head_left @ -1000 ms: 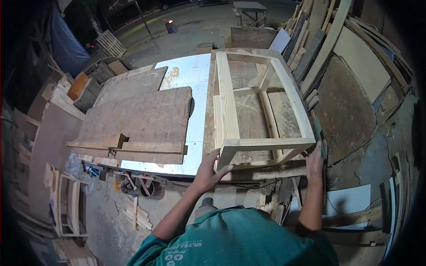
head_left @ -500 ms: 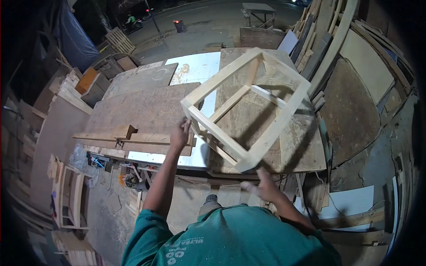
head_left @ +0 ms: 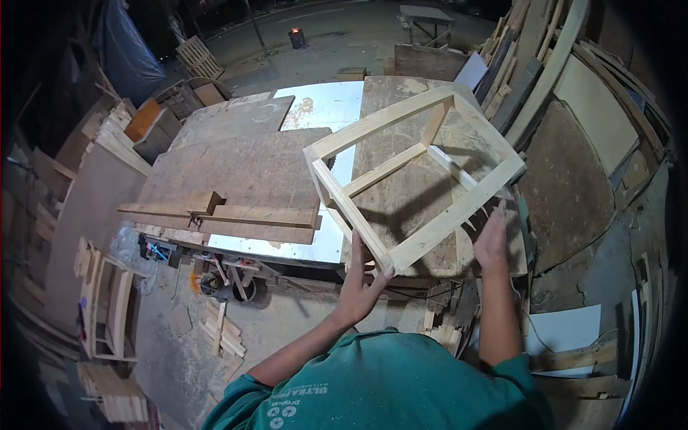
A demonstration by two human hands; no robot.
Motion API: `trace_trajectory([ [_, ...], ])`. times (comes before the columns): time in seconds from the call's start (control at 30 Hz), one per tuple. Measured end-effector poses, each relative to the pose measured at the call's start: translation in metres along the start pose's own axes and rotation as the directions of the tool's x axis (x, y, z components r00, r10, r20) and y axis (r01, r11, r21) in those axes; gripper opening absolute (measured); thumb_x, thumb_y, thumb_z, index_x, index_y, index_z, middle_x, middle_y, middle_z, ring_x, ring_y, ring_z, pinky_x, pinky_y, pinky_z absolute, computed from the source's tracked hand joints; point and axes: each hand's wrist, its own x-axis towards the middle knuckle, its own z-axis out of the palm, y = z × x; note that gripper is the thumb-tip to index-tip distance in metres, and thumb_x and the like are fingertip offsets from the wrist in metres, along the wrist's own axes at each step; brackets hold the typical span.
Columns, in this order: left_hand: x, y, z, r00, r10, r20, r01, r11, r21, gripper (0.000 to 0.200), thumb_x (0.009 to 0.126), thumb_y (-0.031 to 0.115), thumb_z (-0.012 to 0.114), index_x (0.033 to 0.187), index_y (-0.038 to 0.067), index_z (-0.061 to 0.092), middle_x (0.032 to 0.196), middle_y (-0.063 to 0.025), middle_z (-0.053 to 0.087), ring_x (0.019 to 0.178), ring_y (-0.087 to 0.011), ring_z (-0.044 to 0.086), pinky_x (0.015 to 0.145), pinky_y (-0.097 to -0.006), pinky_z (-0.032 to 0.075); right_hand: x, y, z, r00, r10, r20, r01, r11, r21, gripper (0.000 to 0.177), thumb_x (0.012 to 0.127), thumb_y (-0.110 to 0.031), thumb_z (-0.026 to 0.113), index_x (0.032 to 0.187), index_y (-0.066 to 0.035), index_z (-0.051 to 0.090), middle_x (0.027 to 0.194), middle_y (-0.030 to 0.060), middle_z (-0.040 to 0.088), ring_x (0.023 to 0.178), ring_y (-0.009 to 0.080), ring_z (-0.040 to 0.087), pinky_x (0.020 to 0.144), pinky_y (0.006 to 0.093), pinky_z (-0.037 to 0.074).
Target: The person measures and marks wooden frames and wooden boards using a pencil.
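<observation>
A box-shaped frame of pale wooden bars (head_left: 448,215) is tilted over the right part of the workbench (head_left: 236,161), its near corner close to the front edge. My left hand (head_left: 358,287) grips that near corner, thumb on one side and fingers on the other. Beside the frame's right-hand bar is my right hand (head_left: 491,240), its fingers stretched upward. Whether those fingertips touch the wood is hard to see. The underside of the frame is hidden.
A long wooden strip with a block (head_left: 208,206) lies on the bench's left half. Planks and boards (head_left: 530,79) lean at the right. Offcuts (head_left: 223,330) and another small wooden frame (head_left: 107,308) stand or lie on the floor at left. A fire bin (head_left: 297,38) burns beyond.
The wooden frame has turned and appears further right in view. My left hand moved from its left side to the near corner; my right hand moved from that corner up along the right side.
</observation>
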Motion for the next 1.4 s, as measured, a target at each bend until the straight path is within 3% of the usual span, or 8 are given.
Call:
trace_trajectory([
  [0.17,0.008,0.003,0.015,0.995,0.072,-0.062,-0.058,0.975,0.215,0.094,0.091,0.026,0.059,0.145,-0.006,-0.013,0.152,-0.0312,0.000,0.144,-0.0333,0.003,0.116,-0.0345,0.008,0.025,0.013,-0.002,0.996,0.041,0.076,-0.042,0.999,0.007,0.045,0.092,-0.031,0.057,0.127,-0.003,0.048,0.117,0.0139,0.060,0.105,0.0232,0.058,0.094,0.0368,0.046],
  [0.3,0.032,-0.009,-0.006,0.998,0.026,-0.057,-0.020,0.993,0.114,0.091,0.088,0.012,0.059,0.148,-0.001,-0.009,0.155,-0.0208,0.006,0.140,-0.0247,0.022,0.111,-0.0332,0.026,0.014,0.021,0.000,0.999,-0.034,0.029,0.033,0.999,0.016,0.043,0.092,-0.026,0.058,0.127,-0.003,0.048,0.119,0.0156,0.060,0.107,0.0234,0.058,0.094,0.0374,0.046],
  [0.4,0.059,-0.009,-0.036,0.991,-0.130,0.009,0.130,0.985,-0.109,0.092,0.085,0.014,0.059,0.150,0.004,-0.005,0.135,-0.0235,0.044,0.114,-0.0234,0.053,0.088,-0.0315,0.050,-0.005,0.030,0.005,0.998,-0.064,0.002,0.064,0.998,-0.013,0.042,0.091,-0.026,0.058,0.126,-0.004,0.048,0.120,0.0158,0.059,0.108,0.0238,0.058,0.093,0.0371,0.047],
  [0.47,0.075,0.003,-0.047,0.972,-0.236,-0.006,0.233,0.964,-0.125,0.089,0.086,0.019,0.062,0.151,0.004,0.003,0.123,-0.0192,0.056,0.110,-0.0226,0.056,0.088,-0.0316,0.049,-0.019,0.035,0.015,0.999,-0.054,-0.005,0.053,0.997,-0.051,0.035,0.091,-0.025,0.058,0.120,-0.008,0.050,0.115,0.0121,0.060,0.101,0.0218,0.061,0.085,0.0374,0.052],
  [0.5,0.092,-0.007,-0.050,0.989,-0.006,-0.148,0.010,1.000,0.027,0.080,0.085,0.024,0.065,0.148,0.002,0.020,0.112,-0.0137,0.060,0.095,-0.0204,0.060,0.083,-0.0300,0.050,-0.024,0.037,0.017,0.999,-0.038,0.007,0.038,0.997,-0.064,0.033,0.091,-0.025,0.059,0.119,-0.009,0.050,0.113,0.0110,0.061,0.099,0.0211,0.062,0.082,0.0375,0.053],
  [0.53,0.100,-0.014,-0.054,0.979,-0.161,-0.126,0.137,0.974,-0.180,0.066,0.084,0.025,0.068,0.137,-0.001,0.038,0.101,-0.0091,0.062,0.083,-0.0162,0.060,0.078,-0.0283,0.050,-0.028,0.040,0.020,1.000,-0.024,0.018,0.025,0.997,-0.076,0.031,0.091,-0.024,0.059,0.117,-0.010,0.050,0.111,0.0099,0.061,0.097,0.0204,0.063,0.080,0.0376,0.054],
  [0.77,0.112,-0.016,-0.083,0.951,-0.227,-0.210,0.183,0.961,-0.209,0.016,0.082,0.012,0.058,0.094,0.001,0.057,0.065,0.0043,0.047,0.057,-0.0053,0.043,0.051,-0.0224,0.035,-0.053,0.059,0.060,0.996,-0.050,-0.070,0.041,0.992,-0.120,0.019,0.091,-0.021,0.061,0.104,-0.009,0.053,0.094,0.0030,0.058,0.078,0.0155,0.061,0.071,0.0349,0.057],
  [1.4,0.060,-0.013,-0.109,0.927,-0.320,-0.198,0.290,0.943,-0.165,0.034,0.082,0.008,0.055,0.115,0.000,0.055,0.089,-0.0018,0.057,0.081,-0.0090,0.052,0.074,-0.0250,0.044,-0.112,0.069,0.047,0.986,0.133,0.101,-0.099,0.951,-0.293,0.029,0.099,-0.028,0.047,0.114,-0.004,0.049,0.105,0.0142,0.062,0.087,0.0250,0.065,0.077,0.0373,0.051],
])
